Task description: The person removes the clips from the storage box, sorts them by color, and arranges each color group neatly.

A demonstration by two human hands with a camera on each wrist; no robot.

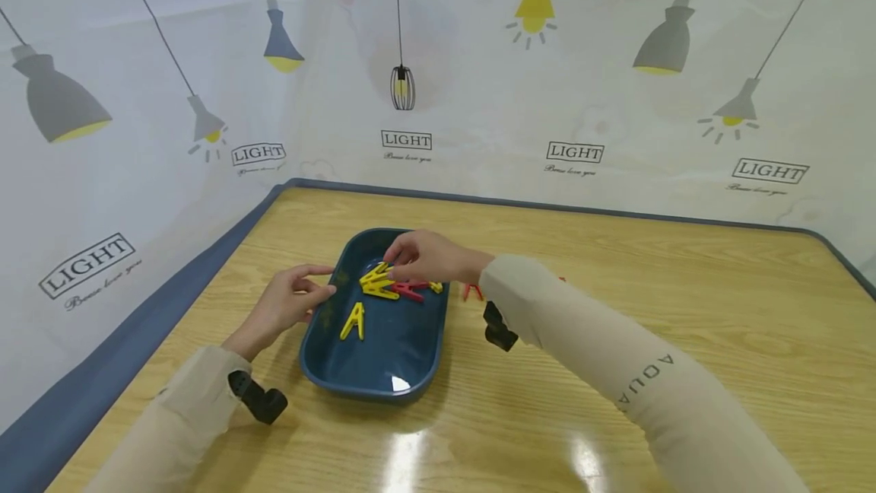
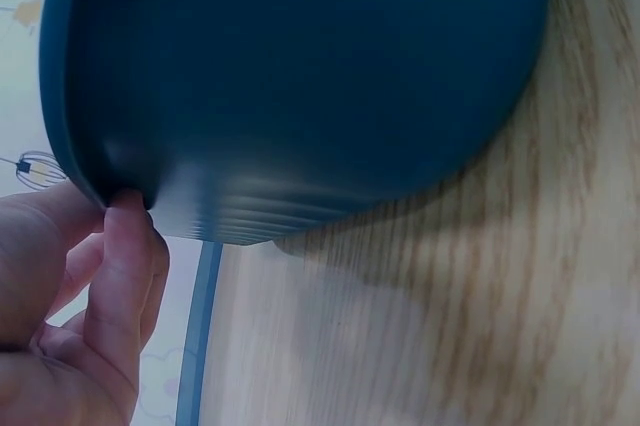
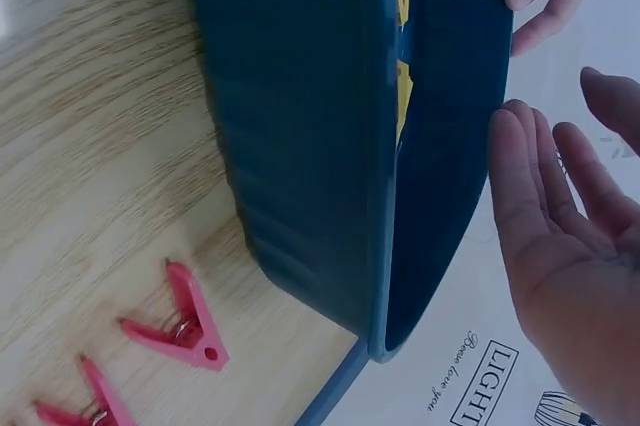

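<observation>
A dark blue plastic tub [image 1: 372,360] stands on the table with several yellow and red spring clips inside. My left hand [image 1: 284,299] pinches its left rim, thumb at the edge and fingertips against the outer wall. Over the tub's far part, my right hand [image 1: 434,256] hovers with nothing between its fingers; its thumb stands apart from them in the right wrist view. Beneath it lie yellow clips [image 1: 379,292] and a red clip [image 1: 409,291], partly hidden by the fingers. One yellow clip [image 1: 357,312] lies separately, nearer the tub's middle.
Red clips [image 3: 190,338] lie on the wooden table [image 1: 616,272] to the tub's right, mostly covered by the right forearm in the head view. A white printed backdrop [image 1: 479,97] rises beyond the table's dark-edged back and left sides.
</observation>
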